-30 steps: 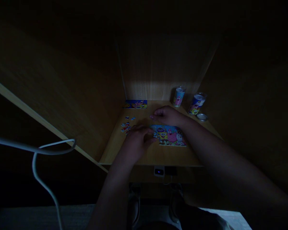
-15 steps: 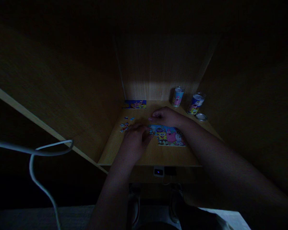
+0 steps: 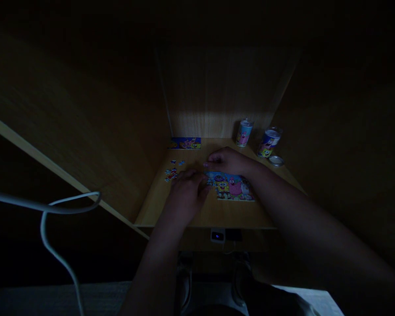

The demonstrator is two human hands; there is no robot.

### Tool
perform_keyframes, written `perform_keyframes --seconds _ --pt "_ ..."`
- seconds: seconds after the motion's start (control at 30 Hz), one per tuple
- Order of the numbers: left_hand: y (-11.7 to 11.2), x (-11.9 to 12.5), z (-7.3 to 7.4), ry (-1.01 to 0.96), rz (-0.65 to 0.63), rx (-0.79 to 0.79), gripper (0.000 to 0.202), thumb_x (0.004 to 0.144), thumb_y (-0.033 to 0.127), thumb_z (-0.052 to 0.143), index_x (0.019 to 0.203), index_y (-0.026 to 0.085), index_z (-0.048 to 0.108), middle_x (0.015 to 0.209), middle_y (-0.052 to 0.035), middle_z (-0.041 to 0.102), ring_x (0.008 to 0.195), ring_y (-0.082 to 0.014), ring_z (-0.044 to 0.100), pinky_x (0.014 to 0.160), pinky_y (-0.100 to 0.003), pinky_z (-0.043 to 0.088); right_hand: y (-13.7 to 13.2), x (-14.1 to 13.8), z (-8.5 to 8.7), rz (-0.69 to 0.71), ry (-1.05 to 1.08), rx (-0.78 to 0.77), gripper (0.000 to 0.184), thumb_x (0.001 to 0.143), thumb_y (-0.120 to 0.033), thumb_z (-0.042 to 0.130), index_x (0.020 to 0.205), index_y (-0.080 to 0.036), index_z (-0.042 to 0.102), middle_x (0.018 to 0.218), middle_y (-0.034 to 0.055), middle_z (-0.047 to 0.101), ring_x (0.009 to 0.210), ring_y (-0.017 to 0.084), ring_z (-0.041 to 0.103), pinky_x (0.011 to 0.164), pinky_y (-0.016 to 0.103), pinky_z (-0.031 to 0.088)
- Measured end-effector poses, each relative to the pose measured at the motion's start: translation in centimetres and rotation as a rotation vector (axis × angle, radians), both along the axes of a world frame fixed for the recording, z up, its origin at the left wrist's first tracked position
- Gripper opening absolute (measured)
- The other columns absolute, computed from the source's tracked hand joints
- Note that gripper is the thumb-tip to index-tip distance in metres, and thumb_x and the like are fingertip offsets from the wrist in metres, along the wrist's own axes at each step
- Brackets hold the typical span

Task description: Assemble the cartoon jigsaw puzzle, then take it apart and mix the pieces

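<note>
In dim light a partly assembled cartoon jigsaw puzzle (image 3: 233,188) lies on the wooden shelf board. At its left edge is my left hand (image 3: 187,191), fingers bent and thumb drawn in around a puzzle piece there, which the fingertips mostly cover. My right hand (image 3: 228,160) rests along the puzzle's top edge with its fingers curled; anything inside them is hidden. Several loose puzzle pieces (image 3: 171,174) are scattered left of my left hand.
A cartoon picture strip (image 3: 184,143) lies by the back panel. Two printed cans, a smaller can (image 3: 244,133) and a larger can (image 3: 268,143), stand back right beside a round lid (image 3: 276,161). Below the board's front edge sits a small lit device (image 3: 217,235). A white cable (image 3: 62,210) hangs at left.
My left hand has shifted slightly right, closer to the puzzle's left edge. My right hand stays almost where it was, and the loose pieces lie unchanged.
</note>
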State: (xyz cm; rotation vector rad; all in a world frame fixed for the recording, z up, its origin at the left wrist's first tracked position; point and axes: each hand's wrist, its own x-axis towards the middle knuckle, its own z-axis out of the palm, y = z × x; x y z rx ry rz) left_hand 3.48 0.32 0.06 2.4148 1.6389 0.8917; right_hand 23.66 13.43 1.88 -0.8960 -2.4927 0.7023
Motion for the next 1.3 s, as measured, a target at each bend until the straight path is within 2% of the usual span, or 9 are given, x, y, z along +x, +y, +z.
perform_keyframes --seconds 0.3,0.43,0.57,0.77,1.13,1.3 --pt "0.13 -0.12 -0.35 0.018 -0.007 -0.004 0.017 0.095 0.031 0.079 0.109 0.022 0.074 0.116 -0.0103 0.073 0.113 -0.0334 0.067 0.104 -0.053 0.052 -0.06 0.06 0.10 0.014 -0.012 -0.018 0.052 0.099 -0.064 0.057 0.073 -0.019 0.061 0.064 -0.0054 0.048 0.063 0.012 0.043 0.062 0.028 0.030" --pt "0.14 -0.20 -0.31 -0.017 -0.030 0.012 0.018 0.096 0.025 0.077 0.113 0.022 0.072 0.117 -0.0092 0.073 0.114 -0.0322 0.067 0.104 -0.052 0.052 -0.14 0.00 0.18 0.011 -0.012 -0.023 0.053 0.098 -0.065 0.058 0.074 -0.019 0.062 0.065 -0.0051 0.050 0.064 0.012 0.043 0.063 0.028 0.030" --pt "0.02 -0.06 -0.03 -0.033 -0.042 0.030 0.012 0.096 0.020 0.075 0.106 0.024 0.073 0.113 -0.0076 0.073 0.110 -0.0303 0.068 0.102 -0.050 0.053 -0.21 -0.04 0.29 0.005 -0.007 -0.023 0.053 0.098 -0.065 0.057 0.071 -0.019 0.060 0.063 -0.0057 0.047 0.063 0.011 0.040 0.062 0.028 0.028" --pt "-0.09 0.14 0.21 -0.018 -0.071 0.032 0.008 0.097 0.019 0.073 0.102 0.025 0.076 0.111 -0.0061 0.074 0.108 -0.0295 0.067 0.100 -0.049 0.053 0.16 0.18 0.02 -0.013 -0.013 0.009 0.050 0.098 -0.062 0.057 0.073 -0.019 0.062 0.065 -0.0049 0.049 0.064 0.012 0.043 0.063 0.028 0.029" --pt "-0.19 0.22 0.27 0.018 -0.117 0.060 0.021 0.100 0.010 0.062 0.104 0.024 0.076 0.111 -0.0054 0.077 0.108 -0.0292 0.066 0.100 -0.048 0.052 0.22 0.30 -0.10 -0.005 -0.028 0.028 0.047 0.099 -0.058 0.057 0.074 -0.018 0.064 0.063 -0.0049 0.049 0.063 0.012 0.042 0.062 0.029 0.029" --pt "-0.14 0.20 -0.02 0.012 -0.126 0.063 0.035 0.092 0.000 0.059 0.109 0.025 0.077 0.116 -0.0050 0.076 0.111 -0.0295 0.066 0.102 -0.048 0.053 0.46 0.36 -0.40 -0.014 -0.019 0.020 0.047 0.099 -0.058 0.060 0.076 -0.018 0.067 0.065 -0.0043 0.053 0.063 0.012 0.043 0.064 0.029 0.029"
